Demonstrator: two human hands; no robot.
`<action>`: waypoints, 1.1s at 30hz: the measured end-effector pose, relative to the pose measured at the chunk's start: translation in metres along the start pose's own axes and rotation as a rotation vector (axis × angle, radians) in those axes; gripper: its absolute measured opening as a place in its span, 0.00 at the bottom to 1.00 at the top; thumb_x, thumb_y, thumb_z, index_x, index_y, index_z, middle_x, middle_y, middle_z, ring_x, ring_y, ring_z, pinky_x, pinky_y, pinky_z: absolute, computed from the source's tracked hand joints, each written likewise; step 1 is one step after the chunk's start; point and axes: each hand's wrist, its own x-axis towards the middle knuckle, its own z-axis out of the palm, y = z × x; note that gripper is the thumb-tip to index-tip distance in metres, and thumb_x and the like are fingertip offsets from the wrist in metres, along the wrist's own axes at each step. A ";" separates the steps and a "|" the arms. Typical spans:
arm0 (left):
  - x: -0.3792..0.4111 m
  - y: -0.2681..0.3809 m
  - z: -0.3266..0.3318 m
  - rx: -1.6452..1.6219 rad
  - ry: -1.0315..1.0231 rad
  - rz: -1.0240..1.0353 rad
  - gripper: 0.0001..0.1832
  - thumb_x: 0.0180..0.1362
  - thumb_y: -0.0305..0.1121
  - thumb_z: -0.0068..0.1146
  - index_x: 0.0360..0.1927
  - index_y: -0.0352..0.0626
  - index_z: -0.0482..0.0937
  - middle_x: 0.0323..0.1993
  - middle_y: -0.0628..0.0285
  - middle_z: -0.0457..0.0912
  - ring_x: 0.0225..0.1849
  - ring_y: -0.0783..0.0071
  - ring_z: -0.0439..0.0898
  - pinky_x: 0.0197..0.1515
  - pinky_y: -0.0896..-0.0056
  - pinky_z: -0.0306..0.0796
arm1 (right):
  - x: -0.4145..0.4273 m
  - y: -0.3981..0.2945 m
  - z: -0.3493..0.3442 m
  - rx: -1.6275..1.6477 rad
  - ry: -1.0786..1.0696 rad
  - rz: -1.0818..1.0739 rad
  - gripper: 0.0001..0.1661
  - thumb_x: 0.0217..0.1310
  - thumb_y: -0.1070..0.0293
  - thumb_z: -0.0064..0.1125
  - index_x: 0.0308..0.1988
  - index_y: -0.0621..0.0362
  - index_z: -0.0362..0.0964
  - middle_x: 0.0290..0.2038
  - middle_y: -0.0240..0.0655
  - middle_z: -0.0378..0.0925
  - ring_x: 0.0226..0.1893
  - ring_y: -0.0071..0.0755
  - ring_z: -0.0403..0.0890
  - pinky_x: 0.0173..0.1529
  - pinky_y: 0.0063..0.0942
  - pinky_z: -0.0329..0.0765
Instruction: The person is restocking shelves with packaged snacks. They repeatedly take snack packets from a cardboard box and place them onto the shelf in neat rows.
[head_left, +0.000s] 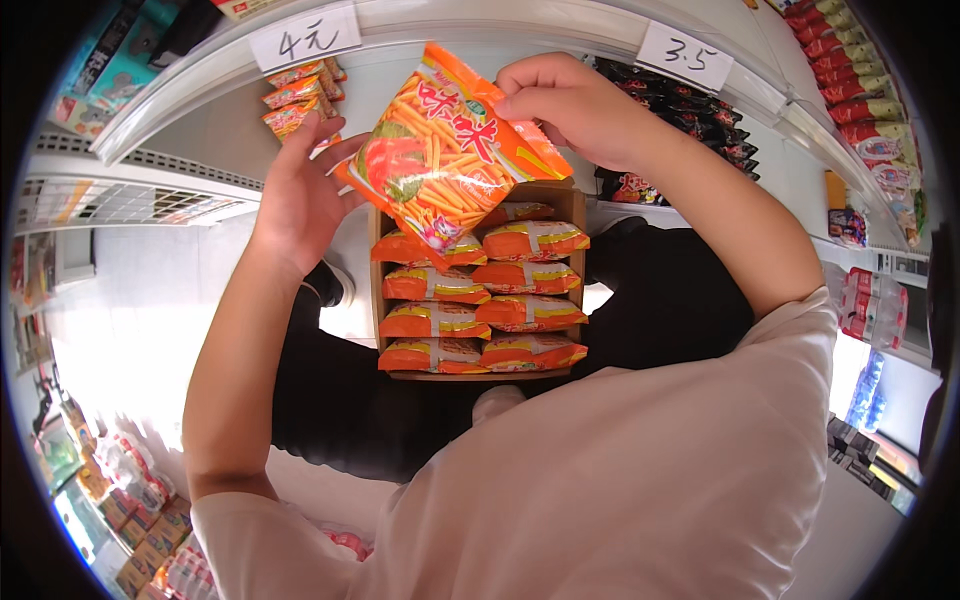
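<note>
My right hand (574, 109) pinches the upper right edge of an orange snack bag (450, 150) between thumb and fingers. The bag is tilted, its printed front facing me, above an open cardboard box (377, 292). At the bag's left side is my left hand (304, 195), fingers spread; some fingertips pass behind the bag, so whether they touch it is hidden. Inside the box, matching orange snack bags (534, 311) lie in two columns of several layers. The held bag covers part of the upper left ones.
Beyond the box is a white shelf (480, 64) with price cards (304, 37) on its edge. Similar small orange bags (300, 97) stand on it at left, black packets (675, 112) at right. My black-trousered legs (667, 285) flank the box. A wire rack (150, 199) is at left.
</note>
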 end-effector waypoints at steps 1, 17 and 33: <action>-0.002 -0.005 -0.005 -0.065 -0.013 -0.063 0.38 0.70 0.61 0.56 0.70 0.43 0.64 0.66 0.50 0.74 0.65 0.56 0.76 0.67 0.47 0.70 | 0.004 0.005 0.005 0.108 0.033 0.005 0.16 0.71 0.66 0.57 0.27 0.56 0.69 0.30 0.26 0.74 0.33 0.18 0.76 0.41 0.26 0.79; -0.034 -0.018 0.006 0.103 -0.091 0.067 0.23 0.65 0.28 0.69 0.61 0.34 0.76 0.55 0.56 0.85 0.55 0.67 0.85 0.60 0.61 0.79 | 0.030 0.024 0.075 0.452 -0.092 0.069 0.28 0.69 0.66 0.69 0.64 0.61 0.71 0.57 0.37 0.81 0.60 0.33 0.81 0.64 0.37 0.78; -0.040 0.012 -0.031 0.346 -0.211 -0.087 0.21 0.64 0.34 0.71 0.57 0.33 0.82 0.50 0.58 0.87 0.49 0.75 0.85 0.54 0.65 0.80 | 0.041 0.029 0.075 0.481 -0.101 0.166 0.34 0.65 0.70 0.73 0.65 0.65 0.68 0.59 0.43 0.80 0.58 0.39 0.84 0.63 0.40 0.83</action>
